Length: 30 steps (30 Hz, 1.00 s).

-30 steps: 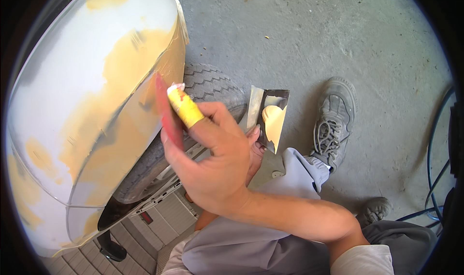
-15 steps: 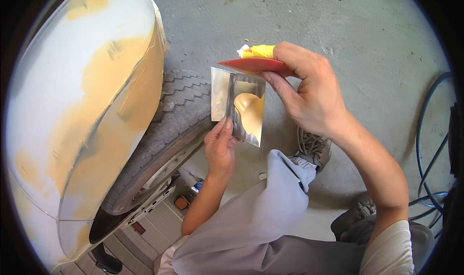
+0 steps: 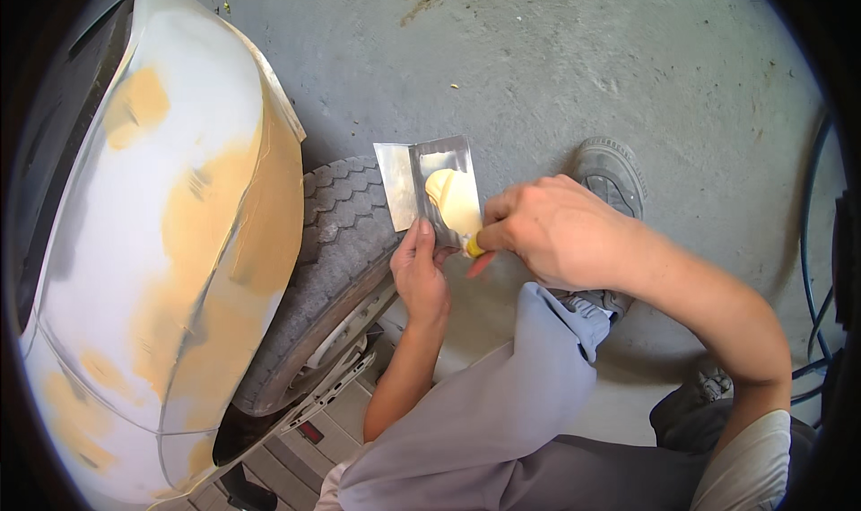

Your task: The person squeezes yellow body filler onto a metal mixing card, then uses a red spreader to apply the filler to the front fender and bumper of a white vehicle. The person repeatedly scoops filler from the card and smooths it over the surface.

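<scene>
My left hand [image 3: 421,273] grips the lower edge of a folded metal putty plate [image 3: 395,183], thumb on its face. A smooth mound of cream-tan body filler [image 3: 459,201] lies on the plate's right half. Just right of the plate, my right hand [image 3: 569,233] is closed on a red putty spreader [image 3: 482,264]. Only a small part of the spreader shows below the fingers; the hand hides the rest. Yellow wrapping [image 3: 473,246] covers one finger, close to the plate's lower right corner.
At left stands a white vehicle panel [image 3: 170,26] with tan filler patches, above a treaded tyre [image 3: 345,201]. A bent knee in grey trousers [image 3: 484,394] and a grey shoe [image 3: 610,170] are below and right. Dark hoses [image 3: 804,215] lie on the concrete floor [image 3: 700,89] at far right.
My right hand has come down with the red spreader from above the plate to beside its lower right edge. My left hand still holds the plate. The view has shifted slightly.
</scene>
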Each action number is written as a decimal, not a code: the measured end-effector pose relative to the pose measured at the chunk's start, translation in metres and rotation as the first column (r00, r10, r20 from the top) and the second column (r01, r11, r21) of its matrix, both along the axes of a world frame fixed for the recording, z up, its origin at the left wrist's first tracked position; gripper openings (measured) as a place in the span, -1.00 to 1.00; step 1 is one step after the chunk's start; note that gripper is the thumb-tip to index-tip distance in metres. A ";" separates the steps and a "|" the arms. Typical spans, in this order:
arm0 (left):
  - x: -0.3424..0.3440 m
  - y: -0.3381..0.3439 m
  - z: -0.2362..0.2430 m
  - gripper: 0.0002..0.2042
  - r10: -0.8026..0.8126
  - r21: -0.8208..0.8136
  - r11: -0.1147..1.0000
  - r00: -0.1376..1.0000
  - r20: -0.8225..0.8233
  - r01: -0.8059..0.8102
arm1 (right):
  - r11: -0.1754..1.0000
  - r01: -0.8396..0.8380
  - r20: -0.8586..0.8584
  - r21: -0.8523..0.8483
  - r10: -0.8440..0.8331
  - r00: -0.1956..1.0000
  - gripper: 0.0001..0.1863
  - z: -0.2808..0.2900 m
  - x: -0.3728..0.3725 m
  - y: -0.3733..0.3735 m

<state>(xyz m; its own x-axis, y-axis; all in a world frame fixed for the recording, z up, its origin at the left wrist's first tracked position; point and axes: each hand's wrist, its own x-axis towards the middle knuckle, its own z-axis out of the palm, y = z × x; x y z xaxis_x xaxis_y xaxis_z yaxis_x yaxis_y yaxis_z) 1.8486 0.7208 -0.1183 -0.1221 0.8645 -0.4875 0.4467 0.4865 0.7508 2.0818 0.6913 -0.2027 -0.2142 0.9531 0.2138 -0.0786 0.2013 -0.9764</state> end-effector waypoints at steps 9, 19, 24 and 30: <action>-0.009 -0.028 -0.010 -0.78 0.025 -0.206 0.978 0.998 -0.058 -0.037 | 0.786 0.014 -0.691 -0.618 -0.551 0.469 -0.69 0.044 -0.059 0.108; -0.014 -0.037 -0.007 -0.86 0.001 -0.136 0.991 0.988 -0.155 -0.022 | 0.744 0.000 -0.679 -0.668 -0.610 0.409 -0.68 0.066 -0.066 0.131; -0.027 -0.034 -0.008 -0.74 -0.102 -0.202 0.978 0.960 -0.260 0.049 | 0.717 0.144 -0.626 -0.683 -0.675 0.391 -0.64 0.091 -0.068 0.104; -0.035 -0.026 -0.006 -0.66 0.102 -0.359 0.922 0.986 -0.131 -0.143 | 0.729 0.260 -0.682 -0.633 -0.684 0.259 -0.64 0.100 -0.075 0.063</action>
<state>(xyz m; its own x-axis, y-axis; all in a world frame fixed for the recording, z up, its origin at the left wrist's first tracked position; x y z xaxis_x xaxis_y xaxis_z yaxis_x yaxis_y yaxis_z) 1.8139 0.6952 -0.1240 -0.2851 0.6035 -0.7447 0.4338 0.7740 0.4612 2.0065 0.7539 -0.1027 0.3912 0.8387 -0.3788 -0.8764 0.2139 -0.4315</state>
